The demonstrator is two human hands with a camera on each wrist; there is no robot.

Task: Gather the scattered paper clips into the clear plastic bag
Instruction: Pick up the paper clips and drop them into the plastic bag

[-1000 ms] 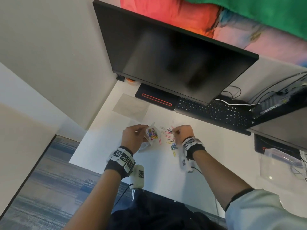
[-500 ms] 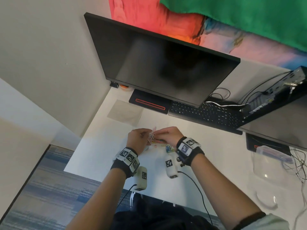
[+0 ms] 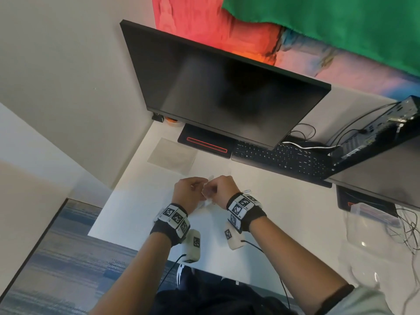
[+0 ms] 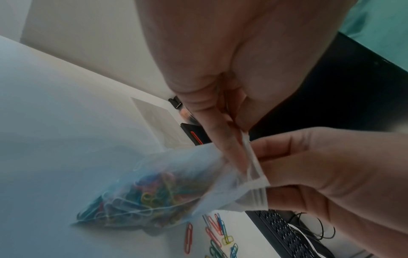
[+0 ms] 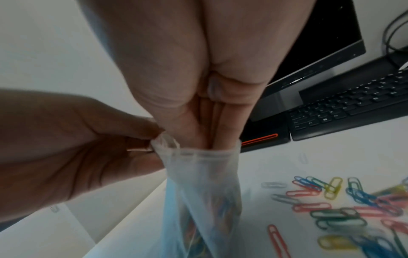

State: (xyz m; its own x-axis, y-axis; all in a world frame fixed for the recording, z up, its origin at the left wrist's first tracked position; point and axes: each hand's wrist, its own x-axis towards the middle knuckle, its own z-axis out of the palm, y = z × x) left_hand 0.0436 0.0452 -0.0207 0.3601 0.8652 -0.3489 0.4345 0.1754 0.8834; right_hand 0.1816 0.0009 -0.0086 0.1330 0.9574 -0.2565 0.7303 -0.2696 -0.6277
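The clear plastic bag [image 4: 154,192] hangs just above the white desk [image 3: 141,201], with a bunch of coloured paper clips in its bottom. My left hand [image 4: 240,144] pinches the rim of the bag at one side of its mouth. My right hand [image 5: 209,136] has its bunched fingertips pushed into the mouth of the bag [image 5: 203,174]; what they hold is hidden by the plastic. Several loose paper clips [image 5: 344,206] lie on the desk to the right of the bag. In the head view both hands meet over the bag [image 3: 208,190] and hide most of it.
A dark monitor [image 3: 227,92], its black base [image 3: 205,144] and a black keyboard [image 3: 284,160] stand behind the hands. A flat clear sheet [image 3: 172,154] lies at the back left. A clear plastic box [image 3: 372,214] and cables sit at the right. The desk's near edge [image 3: 127,246] is close.
My right hand has left the loose clips on the desk and moved left to the bag. Its fingertips are now inside the bag's mouth. My left hand has kept hold of the bag.
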